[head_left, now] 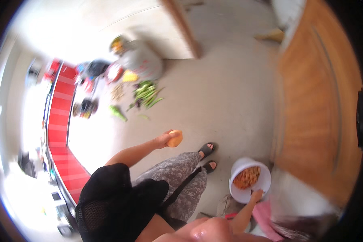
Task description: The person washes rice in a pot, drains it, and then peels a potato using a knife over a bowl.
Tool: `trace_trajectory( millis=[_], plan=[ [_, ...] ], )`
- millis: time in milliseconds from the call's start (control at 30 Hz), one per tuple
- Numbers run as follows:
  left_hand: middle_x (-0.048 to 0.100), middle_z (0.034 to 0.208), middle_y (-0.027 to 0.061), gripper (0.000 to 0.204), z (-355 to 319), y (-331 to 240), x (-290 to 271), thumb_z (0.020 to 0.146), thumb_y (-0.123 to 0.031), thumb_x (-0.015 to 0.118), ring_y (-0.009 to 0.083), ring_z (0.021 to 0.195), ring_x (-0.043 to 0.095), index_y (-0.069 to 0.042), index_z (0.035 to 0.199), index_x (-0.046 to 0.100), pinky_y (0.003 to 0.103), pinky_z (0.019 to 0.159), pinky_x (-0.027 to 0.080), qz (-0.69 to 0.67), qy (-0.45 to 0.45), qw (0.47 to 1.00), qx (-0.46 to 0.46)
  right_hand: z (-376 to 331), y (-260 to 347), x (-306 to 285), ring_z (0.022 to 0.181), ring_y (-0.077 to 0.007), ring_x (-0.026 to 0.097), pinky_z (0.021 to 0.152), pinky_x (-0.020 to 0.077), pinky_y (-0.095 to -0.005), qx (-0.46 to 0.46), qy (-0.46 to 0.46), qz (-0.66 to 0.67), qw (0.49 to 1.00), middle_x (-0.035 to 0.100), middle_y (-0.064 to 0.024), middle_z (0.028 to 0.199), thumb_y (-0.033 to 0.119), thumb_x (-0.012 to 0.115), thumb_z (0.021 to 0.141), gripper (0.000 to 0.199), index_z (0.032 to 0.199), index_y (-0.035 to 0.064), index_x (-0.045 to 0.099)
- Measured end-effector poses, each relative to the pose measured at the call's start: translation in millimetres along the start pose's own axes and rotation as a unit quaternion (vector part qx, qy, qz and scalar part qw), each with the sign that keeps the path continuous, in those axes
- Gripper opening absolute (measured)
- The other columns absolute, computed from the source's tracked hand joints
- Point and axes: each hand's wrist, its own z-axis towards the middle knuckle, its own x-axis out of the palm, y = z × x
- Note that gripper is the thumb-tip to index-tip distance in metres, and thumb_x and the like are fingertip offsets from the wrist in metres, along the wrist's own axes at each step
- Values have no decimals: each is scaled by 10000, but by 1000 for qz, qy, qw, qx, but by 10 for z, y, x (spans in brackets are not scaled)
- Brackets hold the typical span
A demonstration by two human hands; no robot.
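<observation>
My left hand [163,139], held out over the floor, is closed round a rounded, pale orange thing [175,138]; its kind is not plain. My right hand [257,196] is at the near rim of a white bucket [236,193], fingers bent inward. A small dark bit shows by those fingers, and what they grip is too blurred to tell. Reddish-brown pieces [247,178] lie in the bucket, heaped on its far side.
Long green vegetables [146,95] lie on the floor beside a big pale sack [143,60]. Red cabinets [61,109] run along the left. A wooden door [310,105] stands at right. Pink cloth [265,220] is near the bucket. My sandalled feet [208,149] are mid-floor.
</observation>
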Motion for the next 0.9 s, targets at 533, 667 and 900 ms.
trace_trajectory(
  millis=[533,667,900],
  plan=[
    [517,995,98,500,-2517,3646,-3059,690,-312,676,234,849,564,-87,1075,450,401,645,517,-524,-407,746,-55,-32,2230,-641,539,-207,462,459,446,-296,-5,208,518,829,476,-91,687,95,480,751,107,841,38,488],
    [516,987,97,462,-3074,4237,-3406,717,-296,655,236,862,555,-90,1074,448,403,666,506,-651,-408,640,-26,-1212,3910,-86,594,-257,519,457,487,-316,-22,404,398,823,509,-128,762,-28,485,736,224,950,40,480],
    [537,923,74,385,-3358,4321,-4438,751,-312,630,227,803,556,-112,1031,458,381,650,495,-760,-379,514,121,-3759,6536,-96,575,-228,579,405,426,-305,-217,480,52,849,568,-140,848,11,347,829,177,948,43,475]
  ],
)
